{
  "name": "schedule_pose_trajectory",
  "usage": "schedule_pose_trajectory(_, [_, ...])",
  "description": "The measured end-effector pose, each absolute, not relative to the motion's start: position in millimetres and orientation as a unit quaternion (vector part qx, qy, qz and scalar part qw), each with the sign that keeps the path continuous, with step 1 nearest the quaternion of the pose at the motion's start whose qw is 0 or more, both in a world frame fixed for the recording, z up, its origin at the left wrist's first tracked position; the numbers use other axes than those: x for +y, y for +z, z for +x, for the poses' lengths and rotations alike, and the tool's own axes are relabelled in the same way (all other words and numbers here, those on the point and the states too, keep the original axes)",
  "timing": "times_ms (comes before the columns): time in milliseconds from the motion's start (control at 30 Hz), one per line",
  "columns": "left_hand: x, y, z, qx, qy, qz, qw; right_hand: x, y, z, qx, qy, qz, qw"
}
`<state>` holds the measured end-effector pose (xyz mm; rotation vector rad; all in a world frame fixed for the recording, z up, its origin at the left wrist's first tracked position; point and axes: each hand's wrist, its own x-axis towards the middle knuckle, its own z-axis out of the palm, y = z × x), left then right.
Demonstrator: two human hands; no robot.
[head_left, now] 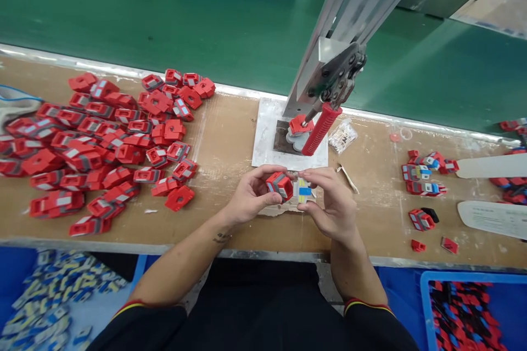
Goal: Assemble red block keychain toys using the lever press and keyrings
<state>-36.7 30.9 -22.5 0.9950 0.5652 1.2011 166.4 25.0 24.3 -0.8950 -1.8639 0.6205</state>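
Note:
My left hand (251, 193) is closed around a red toy car body (280, 185) with grey and white window areas. Close beside it, my right hand (332, 201) pinches a small white part with blue and yellow markings (304, 191). The two pieces are held near each other over the front of the press; whether they touch I cannot tell. Behind the hands stands a toggle press with a red handle (321, 129), on a pale metal plate (263, 137). Under its plunger sits another red piece (300, 124).
A large pile of red car bodies (94, 137) covers the left of the table. At right lie several assembled cars (424, 173) and a small plastic bag (342, 136). A green conveyor belt (123, 16) runs behind. Blue bins (426, 307) with parts flank the front edge.

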Motion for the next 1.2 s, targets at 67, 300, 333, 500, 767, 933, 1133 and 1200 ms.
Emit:
schedule_pose_trajectory(67, [29.8, -22.4, -35.8, 0.269, 0.575, 0.505, 0.585, 22.6, 24.6, 164.5, -0.733, 0.277, -0.392, 0.481])
schedule_pose_trajectory(300, [29.2, -25.7, -32.8, 0.262, 0.649, 0.665, 0.26, 16.1, 22.2, 153.9, -0.686, 0.326, -0.461, 0.458])
schedule_pose_trajectory(333, [29.9, -25.8, -32.8, 0.266, 0.649, 0.673, 0.234, 16.1, 22.1, 153.1, -0.686, 0.327, -0.463, 0.456])
schedule_pose_trajectory(500, [31.4, -23.4, -33.2, 0.275, 0.655, 0.693, 0.123, 16.2, 25.8, 152.8, -0.7, 0.328, -0.456, 0.441])
schedule_pose_trajectory(767, [31.0, -15.7, -37.3, 0.226, 0.613, 0.749, 0.114, 19.9, 40.2, 168.6, -0.747, 0.354, -0.426, 0.368])
schedule_pose_trajectory(933, [28.2, -6.8, -40.2, 0.219, 0.582, 0.702, 0.348, 19.9, 46.2, 168.3, -0.754, 0.366, -0.427, 0.34])
schedule_pose_trajectory(1133, [21.3, -5.0, -38.6, 0.195, 0.524, 0.521, 0.645, 17.9, 45.4, 165.0, -0.776, 0.319, -0.378, 0.392])
schedule_pose_trajectory(1200, [21.8, -7.6, -38.4, 0.204, 0.519, 0.51, 0.655, 17.3, 43.9, 163.9, -0.8, 0.313, -0.341, 0.382])
